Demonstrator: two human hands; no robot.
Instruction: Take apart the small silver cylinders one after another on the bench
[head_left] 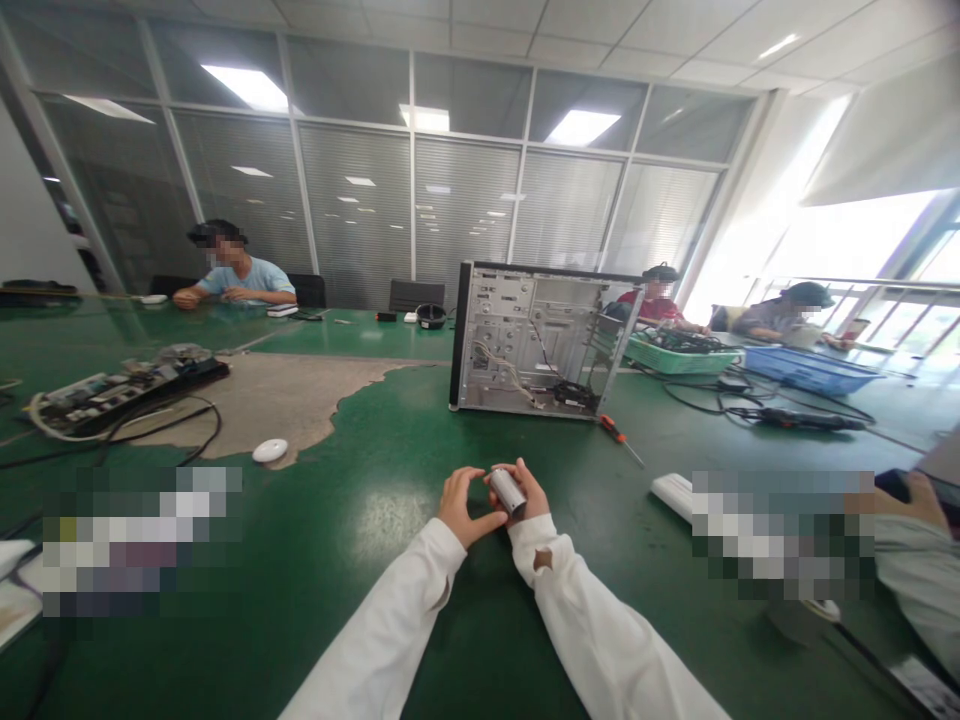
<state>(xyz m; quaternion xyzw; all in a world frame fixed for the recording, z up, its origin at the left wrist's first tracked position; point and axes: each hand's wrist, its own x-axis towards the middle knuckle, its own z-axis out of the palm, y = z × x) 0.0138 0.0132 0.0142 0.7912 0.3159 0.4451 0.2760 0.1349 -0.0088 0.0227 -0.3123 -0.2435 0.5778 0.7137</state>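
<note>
My right hand (531,488) is closed round a small silver-grey cylinder (508,492) with a darker end, tilted above the green table. What kind of thing the cylinder is, I cannot make out. Just to its left is my left hand (462,508), thumb and fingers spread apart in a curve, with nothing between them. Its thumb tip comes close to the cylinder's lower end; whether they touch is unclear. Beyond both hands stands an opened computer case (536,340), its bare metal inside and some loose wires showing. A screwdriver (621,440) with an orange and black handle lies by the case's right corner.
A white round object (270,451) lies at the left, near a power strip (131,390) with plugs and cables. Right of the case are a green basket (682,358) of cables and a blue basket (814,370). Another person's sleeve (915,570) reaches in at the right; several people sit farther off.
</note>
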